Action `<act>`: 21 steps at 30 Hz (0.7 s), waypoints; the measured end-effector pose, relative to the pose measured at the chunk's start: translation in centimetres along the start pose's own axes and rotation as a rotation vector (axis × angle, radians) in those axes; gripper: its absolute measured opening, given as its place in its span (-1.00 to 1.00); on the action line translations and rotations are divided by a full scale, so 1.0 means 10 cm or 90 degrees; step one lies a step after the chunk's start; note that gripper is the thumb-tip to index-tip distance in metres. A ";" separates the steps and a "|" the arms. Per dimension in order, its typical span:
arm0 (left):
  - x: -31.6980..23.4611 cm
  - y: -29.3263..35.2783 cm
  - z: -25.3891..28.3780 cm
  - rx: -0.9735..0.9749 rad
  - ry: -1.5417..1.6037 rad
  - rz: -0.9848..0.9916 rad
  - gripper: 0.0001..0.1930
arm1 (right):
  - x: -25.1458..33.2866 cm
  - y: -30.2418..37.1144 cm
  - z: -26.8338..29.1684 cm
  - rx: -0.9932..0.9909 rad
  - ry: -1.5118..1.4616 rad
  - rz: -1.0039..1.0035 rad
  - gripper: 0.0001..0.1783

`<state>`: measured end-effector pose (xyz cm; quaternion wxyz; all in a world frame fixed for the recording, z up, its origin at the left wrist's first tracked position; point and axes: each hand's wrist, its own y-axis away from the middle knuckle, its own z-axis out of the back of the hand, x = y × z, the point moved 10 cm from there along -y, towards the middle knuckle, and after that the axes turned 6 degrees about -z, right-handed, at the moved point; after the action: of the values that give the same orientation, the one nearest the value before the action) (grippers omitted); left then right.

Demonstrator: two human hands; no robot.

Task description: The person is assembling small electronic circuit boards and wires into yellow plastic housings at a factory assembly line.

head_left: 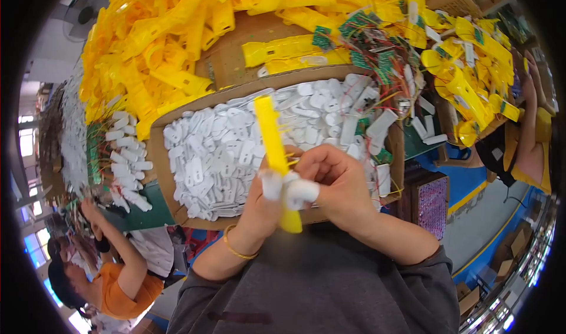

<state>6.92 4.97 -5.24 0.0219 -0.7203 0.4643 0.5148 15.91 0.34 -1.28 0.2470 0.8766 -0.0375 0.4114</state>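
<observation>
Your grip is clamped on a narrow yellow shell (pixel 272 135) from both sides: your left hand (pixel 263 207) pinches its lower part, and your right hand (pixel 342 184), fingers curled, closes on its right edge. The shell stands nearly upright in your view, its upper end leaning a little left, with small prongs along the right edge. Something white shows at each of your thumbs.

Your hands and the shell are over the near part of a cardboard box (pixel 158 160) filled with white plastic pieces (pixel 209 157). Left of the box, more white parts (pixel 125 156) with wires lie by the green table (pixel 154 203). Beyond it, you have a large yellow heap (pixel 150 45); toward the right are green circuit boards (pixel 386 63) tangled with red wires. A co-worker in orange (pixel 124 293) is at your far left.
</observation>
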 end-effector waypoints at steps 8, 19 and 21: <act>-0.23 0.21 -0.04 0.052 -0.216 -0.031 -0.34 | 0.98 0.28 0.32 -0.106 0.975 0.463 -0.67; -0.33 0.17 0.13 -0.058 -0.147 -0.107 -0.49 | 0.74 0.63 0.34 0.032 1.065 0.250 -0.59; -0.32 0.15 0.03 -0.048 -0.102 -0.099 -0.50 | 0.61 0.65 0.24 0.068 1.047 0.334 -0.56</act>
<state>5.59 6.31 -2.29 0.0713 -0.7109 0.3842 0.5848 19.87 -5.58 4.54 0.0510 0.2739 -0.0282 0.9600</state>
